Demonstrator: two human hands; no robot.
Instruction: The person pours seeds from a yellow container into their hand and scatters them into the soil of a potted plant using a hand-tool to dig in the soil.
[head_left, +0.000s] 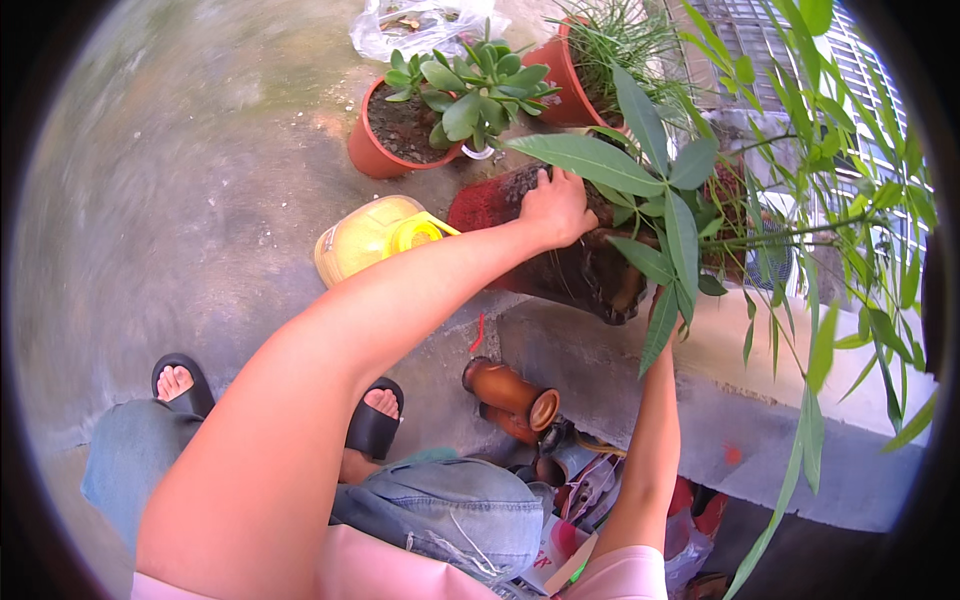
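Note:
A worn, dark red and brown plant pot (517, 277) lies tilted in front of me, with a leafy plant (637, 169) at its right end. My left hand (559, 208) grips the pot's upper side, fingers curled over it near the dark, crusted part. My right forearm reaches up to the lower right end of the pot, where leaves hide most of my right hand (667, 311); its grip is not visible. Behind my left forearm stands a yellowish translucent plastic jug (364, 236) with a yellow cap (416, 236).
Beyond the pot are a succulent in a terracotta-coloured pot (367, 150), a grassy plant in another pot (555, 71) and a clear plastic bag (364, 30). Brown glazed ceramic vessels (510, 390) and mixed clutter lie beside my knee. A concrete ledge (750, 390) runs along the right; long-leaved branches (821, 360) overhang it.

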